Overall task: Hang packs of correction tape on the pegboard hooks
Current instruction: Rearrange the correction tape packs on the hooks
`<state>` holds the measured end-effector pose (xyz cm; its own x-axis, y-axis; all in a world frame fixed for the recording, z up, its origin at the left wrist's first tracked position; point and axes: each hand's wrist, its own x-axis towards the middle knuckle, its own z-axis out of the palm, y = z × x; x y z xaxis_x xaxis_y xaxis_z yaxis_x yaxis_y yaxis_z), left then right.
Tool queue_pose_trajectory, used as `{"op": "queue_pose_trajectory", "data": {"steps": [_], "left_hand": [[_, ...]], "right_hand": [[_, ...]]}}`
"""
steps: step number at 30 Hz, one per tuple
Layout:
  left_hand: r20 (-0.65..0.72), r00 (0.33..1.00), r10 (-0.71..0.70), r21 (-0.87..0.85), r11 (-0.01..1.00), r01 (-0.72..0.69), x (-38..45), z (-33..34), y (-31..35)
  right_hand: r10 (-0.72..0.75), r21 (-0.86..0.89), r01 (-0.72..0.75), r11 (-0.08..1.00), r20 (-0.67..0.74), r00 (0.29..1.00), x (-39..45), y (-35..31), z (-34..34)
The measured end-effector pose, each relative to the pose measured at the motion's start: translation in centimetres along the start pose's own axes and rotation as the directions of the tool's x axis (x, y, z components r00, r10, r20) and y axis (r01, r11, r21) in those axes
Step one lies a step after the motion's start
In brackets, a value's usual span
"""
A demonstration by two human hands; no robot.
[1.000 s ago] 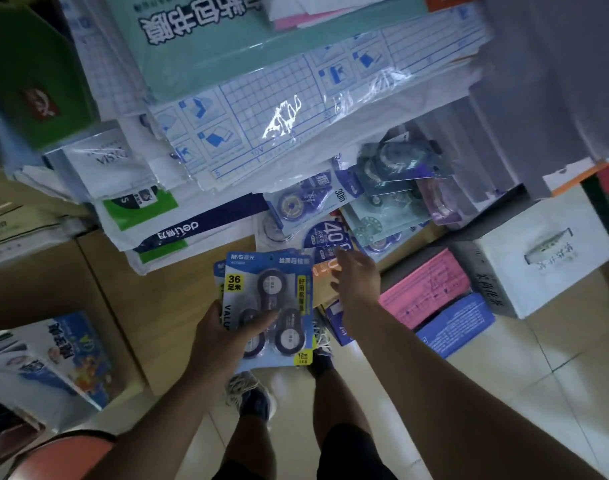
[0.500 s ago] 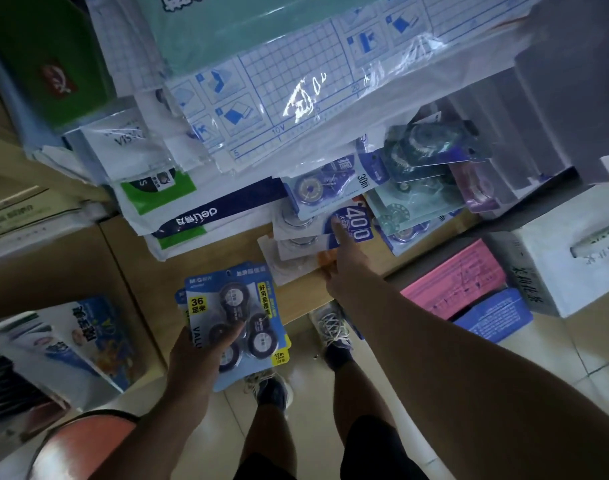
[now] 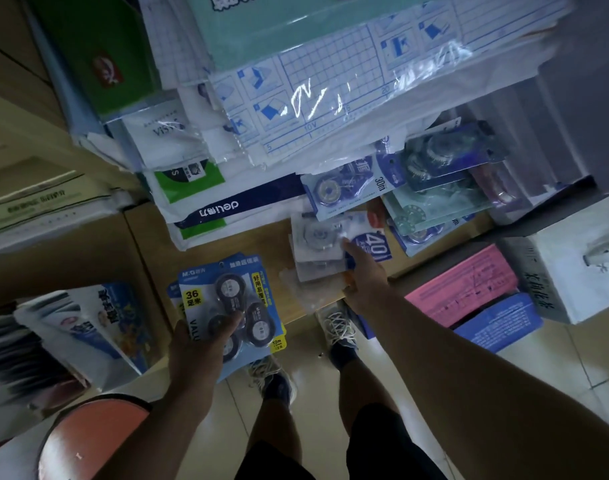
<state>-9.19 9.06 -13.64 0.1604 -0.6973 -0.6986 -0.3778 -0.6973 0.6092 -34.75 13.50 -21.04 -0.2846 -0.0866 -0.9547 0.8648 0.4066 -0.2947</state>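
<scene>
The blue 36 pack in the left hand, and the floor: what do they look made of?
Blue 36 pack: printed card, apparently under a clear plastic blister, judging by the raised dark tape bodies; the left hand holds it. Floor: likely glazed tile, pale and glossy, with grout lines and soft reflections.

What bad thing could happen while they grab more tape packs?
1. The left hand holds several blue packs fanned out with one thumb across them; one might slip to the floor.
2. The right hand is reaching into a loose pile of packs at the shelf edge; pulling one could drag others off.
3. The big sheets overhang that pile and may slide.
</scene>
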Motion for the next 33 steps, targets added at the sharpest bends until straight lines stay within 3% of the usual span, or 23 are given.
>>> {"op": "queue_pose_trajectory", "data": {"steps": [3, 5, 9, 13, 17, 22, 28, 33], "left_hand": [[-0.015, 1.0, 0.005, -0.038, 0.999, -0.006, -0.1, -0.7, 0.0], [-0.03, 1.0, 0.002, -0.062, 0.998, -0.004, -0.3, -1.3, 0.0], [-0.015, 1.0, 0.002, -0.033, 0.999, -0.002, -2.3, -2.7, 1.8], [0.149, 0.989, 0.011, -0.028, 1.0, -0.007, -5.9, -4.6, 5.1], [0.347, 0.937, 0.027, -0.006, 1.0, -0.027, -11.3, -7.1, 9.8], [0.36, 0.925, 0.122, -0.186, 0.981, -0.057, -18.9, -10.7, 16.1], [0.224, 0.965, 0.132, -0.284, 0.957, -0.065, -24.4, -13.9, 20.2], [0.289, 0.924, 0.251, -0.291, 0.942, -0.165, -29.7, -15.6, 22.0]], "right_hand": [[-0.019, -0.083, 0.019, 0.996, 0.0, 1.0, -1.6, 1.3, -2.6], [-0.105, -0.196, 0.108, 0.975, 0.027, 0.994, -3.3, 1.6, -4.1], [-0.23, -0.395, 0.319, 0.862, 0.255, 0.939, -9.9, 0.9, -5.8], [-0.237, -0.451, 0.491, 0.745, 0.509, 0.827, -19.2, -1.3, -5.0], [-0.242, -0.414, 0.533, 0.738, 0.574, 0.782, -27.9, -3.1, -4.1], [-0.323, -0.247, 0.552, 0.796, 0.599, 0.733, -37.1, -4.5, -2.6], [-0.256, -0.121, 0.444, 0.888, 0.671, 0.696, -43.9, -4.6, -1.9], [-0.229, -0.1, 0.39, 0.915, 0.667, 0.709, -47.0, -3.5, -1.6]]}}
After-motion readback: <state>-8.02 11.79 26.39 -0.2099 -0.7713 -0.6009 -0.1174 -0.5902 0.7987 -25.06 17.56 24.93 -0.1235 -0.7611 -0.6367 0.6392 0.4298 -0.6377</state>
